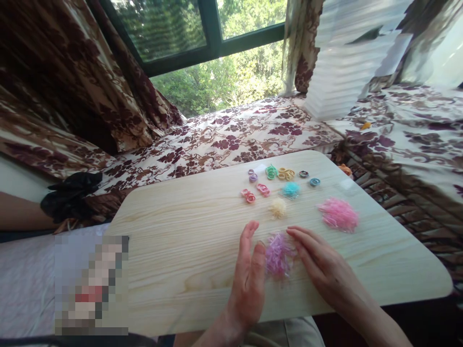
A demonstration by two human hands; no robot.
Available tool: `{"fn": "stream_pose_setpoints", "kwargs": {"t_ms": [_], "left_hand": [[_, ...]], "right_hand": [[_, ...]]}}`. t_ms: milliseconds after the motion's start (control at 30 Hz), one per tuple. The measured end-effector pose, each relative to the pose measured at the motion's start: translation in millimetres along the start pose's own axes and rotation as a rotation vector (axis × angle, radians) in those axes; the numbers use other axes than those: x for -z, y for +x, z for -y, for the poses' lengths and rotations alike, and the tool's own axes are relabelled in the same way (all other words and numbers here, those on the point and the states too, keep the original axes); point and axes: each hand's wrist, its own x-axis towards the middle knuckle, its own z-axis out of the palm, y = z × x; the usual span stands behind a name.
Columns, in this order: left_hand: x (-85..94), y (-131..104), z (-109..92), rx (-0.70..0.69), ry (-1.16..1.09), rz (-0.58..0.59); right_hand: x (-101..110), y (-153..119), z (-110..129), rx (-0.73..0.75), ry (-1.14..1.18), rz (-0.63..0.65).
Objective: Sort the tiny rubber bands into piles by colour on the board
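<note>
A loose heap of small purple elastic bands [278,255] lies on the wooden table [170,241] between my two hands. Along the heap's left side stands my left hand [248,279], upright on its edge, fingers stretched out. My right hand [321,260] is at the heap's right side, fingers extended and angled inward. Neither hand grips anything. Beyond the hands lie a cream heap of bands [278,208], a turquoise heap of bands [291,190] and, to the right, a larger pink heap of bands [339,214].
Toward the table's far side are several hair ties, among them red ones [248,195], green ones [271,171], yellow ones [286,173] and a blue one [314,181]. Floral cloth [231,137] covers the ledge under the window. A black bag [72,193] sits at left.
</note>
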Motion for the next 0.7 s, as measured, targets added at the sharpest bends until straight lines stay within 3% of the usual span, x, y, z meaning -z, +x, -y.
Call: {"fn": "stream_pose_setpoints", "kwargs": {"t_ms": [133,267,467,700], "left_hand": [[-24.5,-6.0,2.0,0.046,-0.172,-0.043],[-36.7,-8.0,2.5,0.078,-0.291,-0.056],[-18.8,4.6,8.8,0.000,-0.397,-0.149],[2.5,9.7,0.9,-0.058,-0.294,-0.154]], "right_hand": [[-18.3,3.8,9.0,0.079,0.044,0.026],[-17.0,-4.6,11.9,0.071,0.112,0.048],[-7.1,-2.9,7.1,-0.001,0.123,0.043],[-19.2,4.9,12.4,0.264,-0.059,0.062]]}}
